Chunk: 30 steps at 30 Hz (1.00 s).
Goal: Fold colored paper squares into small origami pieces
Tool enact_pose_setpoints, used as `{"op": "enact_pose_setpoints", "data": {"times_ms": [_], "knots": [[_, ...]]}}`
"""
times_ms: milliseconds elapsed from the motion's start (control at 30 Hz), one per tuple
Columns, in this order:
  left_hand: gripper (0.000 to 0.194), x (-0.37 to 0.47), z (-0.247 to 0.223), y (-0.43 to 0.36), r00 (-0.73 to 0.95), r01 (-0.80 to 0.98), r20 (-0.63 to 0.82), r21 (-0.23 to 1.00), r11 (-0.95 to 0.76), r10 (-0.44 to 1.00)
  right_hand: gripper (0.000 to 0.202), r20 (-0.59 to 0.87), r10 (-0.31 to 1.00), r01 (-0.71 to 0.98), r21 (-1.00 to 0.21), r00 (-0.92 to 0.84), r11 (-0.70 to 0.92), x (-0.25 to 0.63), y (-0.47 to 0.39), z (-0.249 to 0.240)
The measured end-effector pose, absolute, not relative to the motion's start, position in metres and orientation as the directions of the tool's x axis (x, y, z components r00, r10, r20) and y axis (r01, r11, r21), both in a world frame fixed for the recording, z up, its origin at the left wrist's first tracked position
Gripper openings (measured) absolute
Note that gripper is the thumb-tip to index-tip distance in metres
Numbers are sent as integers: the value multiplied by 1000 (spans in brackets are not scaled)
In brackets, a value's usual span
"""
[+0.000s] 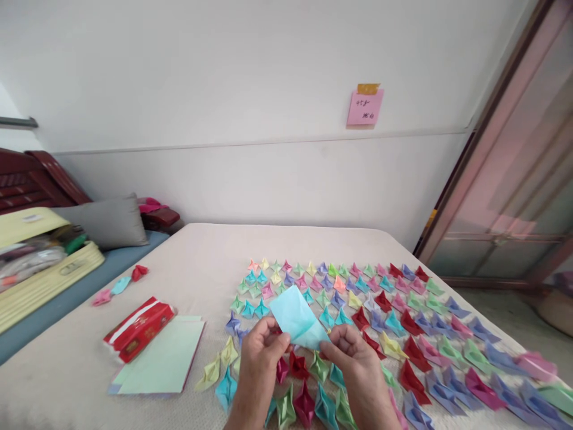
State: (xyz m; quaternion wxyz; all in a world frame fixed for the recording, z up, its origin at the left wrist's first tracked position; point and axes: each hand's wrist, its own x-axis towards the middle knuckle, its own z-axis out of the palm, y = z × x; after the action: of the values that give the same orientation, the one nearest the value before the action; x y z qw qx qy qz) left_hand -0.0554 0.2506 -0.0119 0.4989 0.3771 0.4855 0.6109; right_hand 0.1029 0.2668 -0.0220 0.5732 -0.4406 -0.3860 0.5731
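A light blue sheet of paper (296, 313), creased and partly folded, is held up between my two hands over the table. My left hand (264, 349) pinches its lower left edge between thumb and fingers. At the lower right corner, my right hand (351, 355) grips it the same way. Rows of small folded paper boats in many colours spread below and around my hands, among them a dark red boat (304, 404), a green boat (286, 409) and a blue boat (227, 388). My wrists and the sheet hide some of them.
Left of the boats lie a stack of pale green paper (168, 355) and a red packet (139, 328). Several small folded pieces, one red (139, 273), sit farther left. A yellow case (54, 280) and a grey cushion (105, 222) are beside the table (210, 251). A pink note (364, 107) hangs on the wall.
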Motion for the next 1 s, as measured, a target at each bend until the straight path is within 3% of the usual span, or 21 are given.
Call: {"op": "enact_pose_setpoints", "data": {"times_ms": [267, 467, 633, 767, 900, 1000], "knots": [[33, -52, -7, 249, -109, -407, -49, 914, 1, 993, 26, -80, 997, -356, -931, -9, -78, 103, 266, -16], [11, -53, -9, 248, -29, -370, -114, 924, 95, 993, 21, -124, 970, -390, -899, -207, -198, 101, 263, -10], [11, -51, -14, 249, -18, -345, -125, 932, 111, 992, 22, -191, 964, -368, -896, -187, -249, 102, 263, -17], [10, -50, -15, 245, -55, -369, -185, 917, 152, 981, 23, -112, 986, -331, -932, -121, -147, 103, 264, -19], [14, -47, -11, 243, 9, -617, -267, 757, 216, 964, 23, -46, 992, -199, -978, -118, -69, 102, 268, -24], [17, -46, -9, 243, -49, -686, -221, 716, 128, 974, 22, 73, 992, -82, -995, -101, 65, 102, 270, -29]]}}
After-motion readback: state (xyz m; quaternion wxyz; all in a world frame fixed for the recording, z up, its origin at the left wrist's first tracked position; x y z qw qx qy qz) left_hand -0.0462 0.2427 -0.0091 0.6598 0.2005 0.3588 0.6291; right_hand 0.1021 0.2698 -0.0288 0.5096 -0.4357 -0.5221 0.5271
